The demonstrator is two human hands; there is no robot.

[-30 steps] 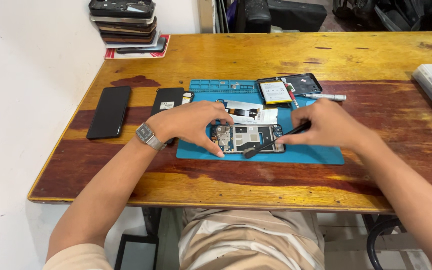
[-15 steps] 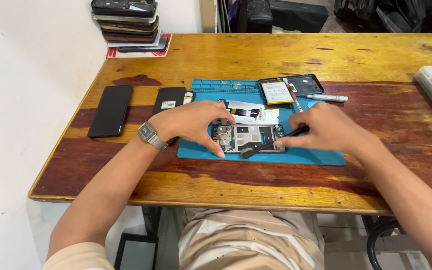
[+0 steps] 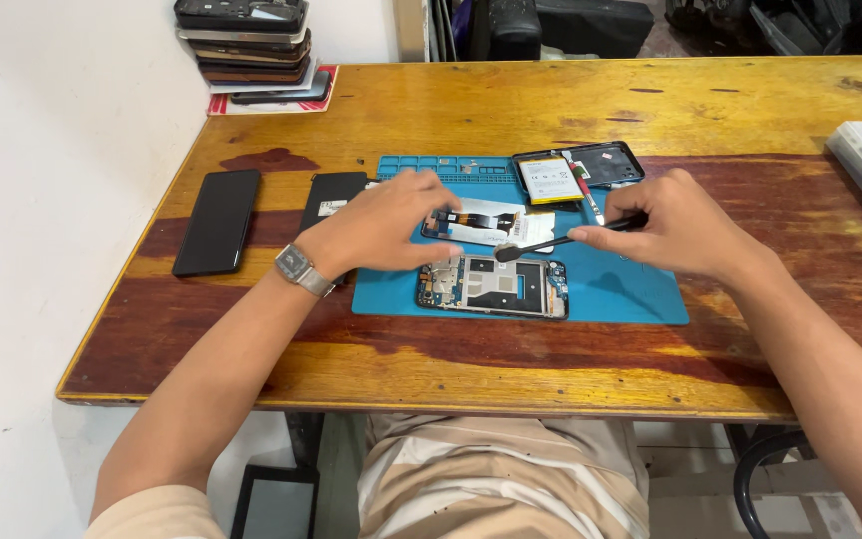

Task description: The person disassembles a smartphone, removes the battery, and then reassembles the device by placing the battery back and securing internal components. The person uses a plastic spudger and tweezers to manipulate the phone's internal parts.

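The right hand (image 3: pixel 685 225) pinches a thin black tool (image 3: pixel 561 240), its tip hovering above the opened phone (image 3: pixel 492 286) lying on the blue mat (image 3: pixel 631 289). The left hand (image 3: pixel 386 225) hangs loosely curled and empty just beside the phone's upper left corner, hiding part of the mat. The small parts inside the phone are too fine to make out.

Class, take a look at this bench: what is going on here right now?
A person sits at a wooden table over a blue work mat. An opened phone, its circuit boards showing, lies on the mat. The right hand holds a slim black tool, tip above the phone. The left hand, watch on its wrist, hovers with fingers spread beside a loose white part. A back cover lies on the mat's far edge, two dark phones to the left.
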